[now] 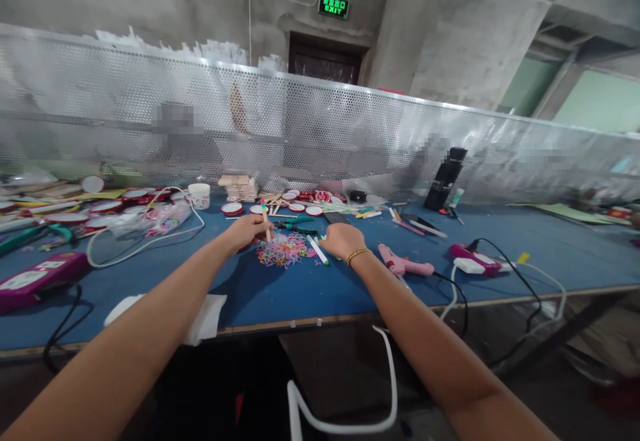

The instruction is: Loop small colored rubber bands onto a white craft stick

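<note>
My left hand [250, 231] pinches an upright, pale flat wooden stick [266, 217] with coloured marks at its top. Just beside it lies a pile of small multicoloured plastic loops [281, 251]. On the pile's other side, my right hand [344, 241] is closed, low over the blue table [295, 294]. Its fingertips are mostly hidden, with a bit of yellow-green showing near them. A white marker with a green end [319, 252] lies between the pile and that hand. Behind the pile rests a dark tool with green handles [295, 225].
A pink glue gun [404, 262] lies right of my right arm. Purple power strips [43, 279] [475, 261] with cables sit at both sides. Red-rimmed discs [233, 209], a paper cup [200, 195] and stacked wooden pieces [239, 187] stand before a perforated metal screen [320, 121].
</note>
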`<state>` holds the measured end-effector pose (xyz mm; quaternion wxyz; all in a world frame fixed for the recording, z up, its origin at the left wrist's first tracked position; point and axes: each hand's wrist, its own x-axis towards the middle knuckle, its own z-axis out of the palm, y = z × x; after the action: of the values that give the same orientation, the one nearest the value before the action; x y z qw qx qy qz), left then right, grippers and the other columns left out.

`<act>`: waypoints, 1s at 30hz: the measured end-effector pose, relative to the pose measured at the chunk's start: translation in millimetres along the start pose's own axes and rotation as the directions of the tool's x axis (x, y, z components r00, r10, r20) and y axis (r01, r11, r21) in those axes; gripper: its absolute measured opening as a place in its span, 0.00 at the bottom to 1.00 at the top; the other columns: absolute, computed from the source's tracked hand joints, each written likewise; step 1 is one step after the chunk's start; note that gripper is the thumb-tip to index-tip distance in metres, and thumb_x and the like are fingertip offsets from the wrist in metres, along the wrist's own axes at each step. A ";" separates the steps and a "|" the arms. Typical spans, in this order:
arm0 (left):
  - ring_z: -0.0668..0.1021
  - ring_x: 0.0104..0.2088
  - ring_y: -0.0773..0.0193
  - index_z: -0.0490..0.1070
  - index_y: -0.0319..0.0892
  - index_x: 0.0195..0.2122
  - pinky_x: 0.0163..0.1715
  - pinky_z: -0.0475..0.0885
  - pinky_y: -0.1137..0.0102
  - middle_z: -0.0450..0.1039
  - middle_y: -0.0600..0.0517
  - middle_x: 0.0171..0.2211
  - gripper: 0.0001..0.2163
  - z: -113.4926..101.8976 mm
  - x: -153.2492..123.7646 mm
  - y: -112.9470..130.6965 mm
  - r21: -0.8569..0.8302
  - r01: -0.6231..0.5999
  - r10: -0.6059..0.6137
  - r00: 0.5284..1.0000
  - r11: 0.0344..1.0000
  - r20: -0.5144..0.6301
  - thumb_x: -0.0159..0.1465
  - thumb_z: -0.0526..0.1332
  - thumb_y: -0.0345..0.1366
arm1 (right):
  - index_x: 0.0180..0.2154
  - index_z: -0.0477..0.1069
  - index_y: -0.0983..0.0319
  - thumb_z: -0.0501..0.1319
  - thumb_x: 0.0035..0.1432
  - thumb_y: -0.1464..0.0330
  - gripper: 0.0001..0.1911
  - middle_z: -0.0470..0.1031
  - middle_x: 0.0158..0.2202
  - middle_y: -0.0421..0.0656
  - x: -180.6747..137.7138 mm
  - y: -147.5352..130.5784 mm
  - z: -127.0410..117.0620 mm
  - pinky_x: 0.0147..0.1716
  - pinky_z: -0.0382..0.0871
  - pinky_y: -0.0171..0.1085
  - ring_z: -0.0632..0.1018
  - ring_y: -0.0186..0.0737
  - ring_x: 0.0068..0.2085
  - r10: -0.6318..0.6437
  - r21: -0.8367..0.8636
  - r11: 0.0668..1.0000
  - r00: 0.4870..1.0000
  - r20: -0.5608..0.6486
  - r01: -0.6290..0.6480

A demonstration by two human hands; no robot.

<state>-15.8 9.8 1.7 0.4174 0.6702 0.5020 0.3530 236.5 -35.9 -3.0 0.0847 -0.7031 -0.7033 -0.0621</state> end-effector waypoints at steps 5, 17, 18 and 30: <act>0.77 0.30 0.64 0.72 0.40 0.32 0.23 0.61 0.75 0.78 0.49 0.29 0.16 -0.3 -1.0 0.4 -0.023 -0.002 0.002 1.000 1.000 -0.002 0.50 0.65 0.48 | 0.42 0.77 0.64 0.61 0.51 0.57 0.21 0.77 0.43 0.55 3.2 -12.5 6.2 0.40 0.68 0.36 0.78 0.48 0.45 -0.031 -0.002 0.999 0.990 0.134 0.032; 0.75 0.27 0.67 0.65 0.40 0.28 0.27 0.66 0.73 0.75 0.51 0.27 0.10 4.3 0.3 1.3 -0.141 -0.061 0.058 0.998 0.988 -0.021 0.58 0.59 0.42 | 0.40 0.76 0.63 0.56 0.53 0.63 0.16 0.78 0.40 0.50 1.2 3.0 -17.0 0.32 0.64 0.33 0.78 0.42 0.38 -0.051 0.119 0.992 0.997 0.060 0.044; 0.75 0.27 0.67 0.64 0.40 0.28 0.27 0.66 0.72 0.75 0.51 0.27 0.10 5.2 -0.3 2.0 -0.159 -0.054 0.052 0.998 0.986 -0.022 0.59 0.58 0.41 | 0.39 0.76 0.62 0.56 0.52 0.64 0.16 0.78 0.40 0.50 1.3 3.4 -18.7 0.32 0.63 0.34 0.78 0.42 0.38 -0.058 0.117 0.992 0.997 0.044 0.053; 0.75 0.30 0.66 0.71 0.40 0.32 0.25 0.63 0.75 0.75 0.50 0.31 0.13 2.7 -3.4 3.1 -0.095 -0.071 0.073 0.997 0.993 0.020 0.56 0.61 0.46 | 0.32 0.74 0.61 0.59 0.48 0.65 0.10 0.75 0.31 0.41 -3.3 7.8 -39.1 0.33 0.62 0.33 0.72 0.36 0.33 0.028 0.535 0.812 0.899 -0.436 0.234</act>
<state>-13.1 5.5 3.3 0.4412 0.6717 0.4553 0.3831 245.5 -47.1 34.3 0.4399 -0.5736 -0.6910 -0.0029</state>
